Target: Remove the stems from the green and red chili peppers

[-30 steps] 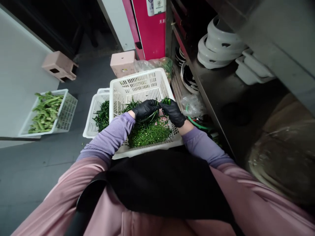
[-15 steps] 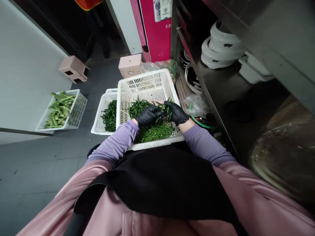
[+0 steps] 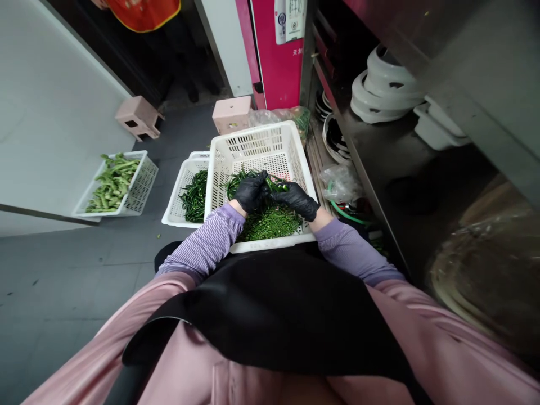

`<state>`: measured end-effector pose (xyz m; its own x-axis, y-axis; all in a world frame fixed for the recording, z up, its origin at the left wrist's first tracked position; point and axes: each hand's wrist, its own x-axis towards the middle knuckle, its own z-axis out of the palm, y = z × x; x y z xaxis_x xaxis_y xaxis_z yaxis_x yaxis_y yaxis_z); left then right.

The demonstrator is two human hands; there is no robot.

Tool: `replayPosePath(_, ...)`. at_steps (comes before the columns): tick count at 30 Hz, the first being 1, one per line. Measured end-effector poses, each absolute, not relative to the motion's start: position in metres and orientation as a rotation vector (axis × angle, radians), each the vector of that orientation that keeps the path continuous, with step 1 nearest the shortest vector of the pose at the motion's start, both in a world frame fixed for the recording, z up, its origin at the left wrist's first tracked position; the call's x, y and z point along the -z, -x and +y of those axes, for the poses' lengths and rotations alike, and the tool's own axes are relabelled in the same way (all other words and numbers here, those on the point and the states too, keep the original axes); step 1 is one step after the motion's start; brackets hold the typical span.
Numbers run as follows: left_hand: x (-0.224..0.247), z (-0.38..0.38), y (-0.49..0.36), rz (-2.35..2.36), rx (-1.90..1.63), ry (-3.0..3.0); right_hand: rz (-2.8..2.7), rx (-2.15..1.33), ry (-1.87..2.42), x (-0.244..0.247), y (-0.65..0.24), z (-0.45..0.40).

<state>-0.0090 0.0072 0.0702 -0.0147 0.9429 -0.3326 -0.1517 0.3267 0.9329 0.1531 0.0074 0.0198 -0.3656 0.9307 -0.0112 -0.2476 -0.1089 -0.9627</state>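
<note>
In front of me a large white plastic basket (image 3: 259,245) is tilted toward my lap. Both my hands wear black gloves and work close together over it. My left hand (image 3: 251,192) is closed around a few thin green peppers. Fingers of my right hand (image 3: 296,200) are pinched on the near ends of thin green peppers, their tips hidden in part. Beneath the hands lies a heap of fine, lighter green stalks (image 3: 270,224). Behind my left hand are more long dark green peppers (image 3: 236,181).
A smaller white basket (image 3: 169,216) of dark green peppers stands left. Further left is a basket (image 3: 145,180) of pale green vegetables. Pink stools (image 3: 139,115) stand behind. At right, a metal shelf (image 3: 379,169) holds white dishes (image 3: 388,84). A person in an orange garment (image 3: 143,14) stands at the back.
The view has shifted, so the surroundings sit slightly further right and the person at the back shows more. My right hand has turned flatter and lower, beside my left hand.
</note>
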Motion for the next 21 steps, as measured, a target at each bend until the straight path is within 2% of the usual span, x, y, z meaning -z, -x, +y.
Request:
replayPosePath(7, -0.063, -0.006, 0.023, 1.599, -1.057, -1.423, -1.461, -1.842, 0.75, -0.018, -0.172, 0.008)
replayPosePath(9, -0.054, -0.015, 0.027, 1.625, -0.935, -1.432, -1.485, -1.867, 0.783, -0.019, -0.183, 0.009)
replayPosePath(14, -0.04, -0.037, 0.022, 1.385, -0.516, -1.164, -1.249, -1.673, 0.949, -0.027, -0.205, 0.009)
replayPosePath(21, -0.059, 0.0, -0.013, 1.561, -0.427, -1.649, -1.123, -1.623, 1.032, -0.028, -0.174, 0.006)
